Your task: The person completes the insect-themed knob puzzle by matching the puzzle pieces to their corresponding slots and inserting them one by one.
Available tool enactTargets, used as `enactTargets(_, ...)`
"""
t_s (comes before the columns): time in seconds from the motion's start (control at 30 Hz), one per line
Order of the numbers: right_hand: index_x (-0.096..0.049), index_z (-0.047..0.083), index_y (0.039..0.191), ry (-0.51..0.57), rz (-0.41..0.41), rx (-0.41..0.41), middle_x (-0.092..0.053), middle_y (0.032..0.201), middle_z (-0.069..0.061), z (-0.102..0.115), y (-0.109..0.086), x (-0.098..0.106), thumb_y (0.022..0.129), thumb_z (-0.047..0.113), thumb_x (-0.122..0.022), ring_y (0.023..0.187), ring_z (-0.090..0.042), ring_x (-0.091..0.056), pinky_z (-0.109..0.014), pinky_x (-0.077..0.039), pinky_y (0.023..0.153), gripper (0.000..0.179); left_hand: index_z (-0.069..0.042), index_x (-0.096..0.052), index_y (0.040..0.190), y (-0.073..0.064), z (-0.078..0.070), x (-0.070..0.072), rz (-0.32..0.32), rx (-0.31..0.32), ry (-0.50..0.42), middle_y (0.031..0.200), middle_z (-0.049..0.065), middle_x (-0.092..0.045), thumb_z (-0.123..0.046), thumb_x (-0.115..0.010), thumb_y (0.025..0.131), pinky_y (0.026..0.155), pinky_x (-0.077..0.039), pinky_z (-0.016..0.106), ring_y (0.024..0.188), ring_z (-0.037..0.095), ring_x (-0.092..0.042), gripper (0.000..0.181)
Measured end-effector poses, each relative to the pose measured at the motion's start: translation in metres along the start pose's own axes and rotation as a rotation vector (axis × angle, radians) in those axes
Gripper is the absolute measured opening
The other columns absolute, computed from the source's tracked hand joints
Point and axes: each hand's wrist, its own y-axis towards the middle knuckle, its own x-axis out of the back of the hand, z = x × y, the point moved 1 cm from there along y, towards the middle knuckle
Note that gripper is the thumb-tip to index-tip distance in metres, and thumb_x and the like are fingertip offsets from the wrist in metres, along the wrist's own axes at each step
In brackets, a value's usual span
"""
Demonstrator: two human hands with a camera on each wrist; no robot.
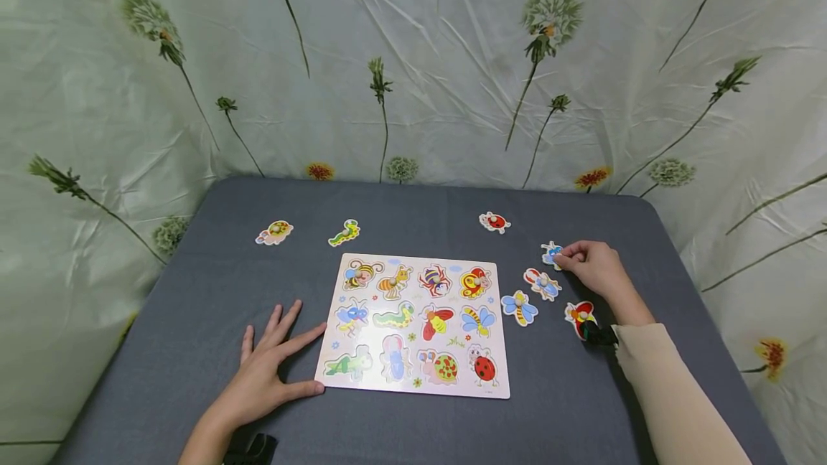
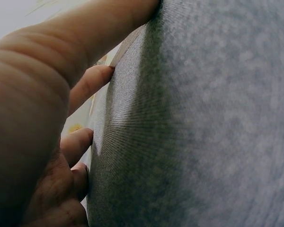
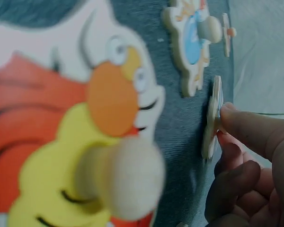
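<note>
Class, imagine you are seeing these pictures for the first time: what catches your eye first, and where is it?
First, the bright insect puzzle board in the middle of the grey table, with loose insect pieces scattered beside it. Next, the hands: the left hand rests flat at the board's left edge, while the right hand pinches a blue puzzle piece to the board's right. Behind hangs a dandelion-print cloth.

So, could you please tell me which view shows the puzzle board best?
The head view: the whole puzzle board lies in sight on the table, the left hand touching its edge. The left wrist view catches only a sliver of it, and the right wrist view shows none.
</note>
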Motion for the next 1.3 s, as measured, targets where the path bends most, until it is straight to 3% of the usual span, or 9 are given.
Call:
enactTargets(0.27,-0.073,0.000,0.104,0.004,0.000,-0.011,-0.066,0.077,-0.001,-0.0025,0.0001,-0.0019,0.103,0.038,-0.073,0.070,-0.017,-0.055,-0.033,-0.042,0.067,0.038,-0.037,-0.060,0.155,0.0002,0.0000,0.0000,-0.003,0.000,0.001,0.180,0.015,-0.022,-0.061,-0.093,0.073,0.118,0.013,0.085,0.167,0.052,-0.004,0.092)
enactTargets(0.53,-0.074,-0.001,0.119,0.060,0.035,0.040,-0.063,0.074,-0.001,-0.0076,0.0004,-0.0004,0.105,0.028,-0.072,0.069,-0.016,-0.051,-0.032,-0.039,0.067,0.033,-0.036,-0.060,0.154,0.0008,0.0015,-0.0008,-0.005,-0.005,0.005,0.180,0.016,-0.022,-0.060,-0.093,0.073,0.119,0.013,0.084,0.166,0.052,-0.005,0.091)
enactTargets(0.83,-0.073,0.000,0.133,0.106,0.048,0.032,-0.062,0.073,-0.001,-0.0093,-0.0015,-0.0007,0.107,0.026,-0.070,0.065,-0.014,-0.047,-0.030,-0.037,0.062,0.037,-0.036,-0.061,0.154,0.0003,0.0008,-0.0003,-0.005,-0.006,0.009,0.180,0.016,-0.022,-0.060,-0.093,0.073,0.119,0.014,0.084,0.166,0.053,-0.005,0.091)
enactTargets(1.3,-0.075,-0.001,0.124,0.059,0.039,0.104,-0.070,0.079,-0.005,-0.0075,-0.0006,-0.0012,0.107,0.022,-0.069,0.068,-0.015,-0.051,-0.031,-0.038,0.067,0.029,-0.036,-0.060,0.155,0.0010,0.0012,-0.0013,-0.003,-0.012,-0.004,0.180,0.017,-0.022,-0.060,-0.093,0.073,0.118,0.013,0.085,0.166,0.053,-0.005,0.091)
